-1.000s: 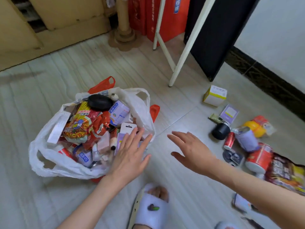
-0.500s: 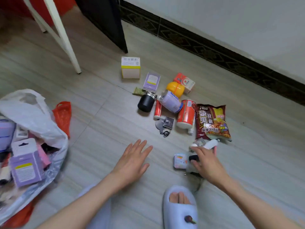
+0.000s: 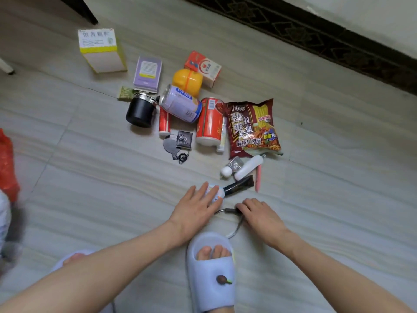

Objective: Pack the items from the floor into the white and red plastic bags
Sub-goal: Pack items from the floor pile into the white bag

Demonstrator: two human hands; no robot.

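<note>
My left hand (image 3: 195,207) lies flat, fingers spread, on a small white packet (image 3: 217,193) on the floor. My right hand (image 3: 262,216) is beside it, fingertips curled onto the black end of a grey cable (image 3: 228,210). Just beyond them lie a black tube (image 3: 240,188), a white tube (image 3: 248,167) and a pink pen (image 3: 258,180). Farther off are a noodle packet (image 3: 252,127), a red can (image 3: 209,120), a purple can (image 3: 180,105) and a black jar (image 3: 141,111). Slivers of the red bag (image 3: 6,166) and the white bag (image 3: 3,219) show at the left edge.
At the back lie a yellow-and-white box (image 3: 101,50), a purple box (image 3: 147,72), a red-and-white box (image 3: 203,67) and a yellow container (image 3: 187,82). A black keychain wallet (image 3: 181,142) lies mid-pile. My slippered foot (image 3: 212,272) is just behind the hands. A dark skirting board (image 3: 316,30) runs along the back.
My view swung from the full bags to the floor pile. Both hands moved toward the near items; the left now rests on the white packet, the right on the cable.
</note>
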